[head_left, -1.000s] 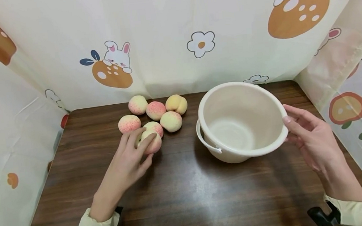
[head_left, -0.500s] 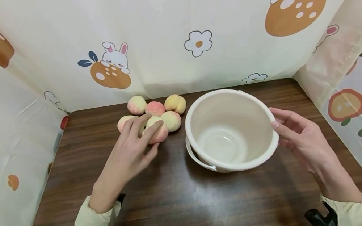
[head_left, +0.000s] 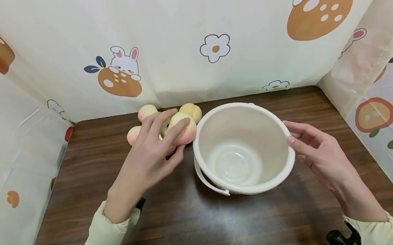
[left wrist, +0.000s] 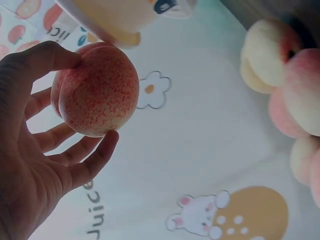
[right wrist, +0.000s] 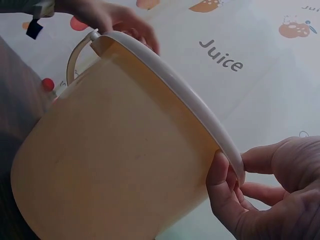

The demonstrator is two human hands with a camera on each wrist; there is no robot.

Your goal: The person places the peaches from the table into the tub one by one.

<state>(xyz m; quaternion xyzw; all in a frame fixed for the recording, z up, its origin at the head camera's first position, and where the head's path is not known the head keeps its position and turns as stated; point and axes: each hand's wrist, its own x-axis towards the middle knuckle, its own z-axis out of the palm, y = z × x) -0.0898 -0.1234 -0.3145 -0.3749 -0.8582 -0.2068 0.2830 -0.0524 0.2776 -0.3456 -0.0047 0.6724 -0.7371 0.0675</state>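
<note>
My left hand (head_left: 150,154) grips a pink and cream peach (head_left: 183,129) between thumb and fingers, just left of the bucket's rim. In the left wrist view the peach (left wrist: 97,90) shows its speckled red skin, held away from the others. My right hand (head_left: 318,154) pinches the right rim of a cream plastic bucket (head_left: 247,188), thumb on one side and fingers on the other. The bucket's inside is bare, and its handle (head_left: 209,182) hangs at the left. In the right wrist view the right hand (right wrist: 265,195) holds the rim's edge.
Behind the left hand lie more peaches, including a pale one (head_left: 147,112), a yellow one (head_left: 192,111) and one at the left (head_left: 134,135); others are partly hidden. A dark wooden table (head_left: 192,229) carries everything. Printed cloth (head_left: 171,46) hangs around its back and sides.
My left hand has lifted the peach and carried it right, toward the bucket. With its rim in my right hand, the bucket has shifted left and nearer to me.
</note>
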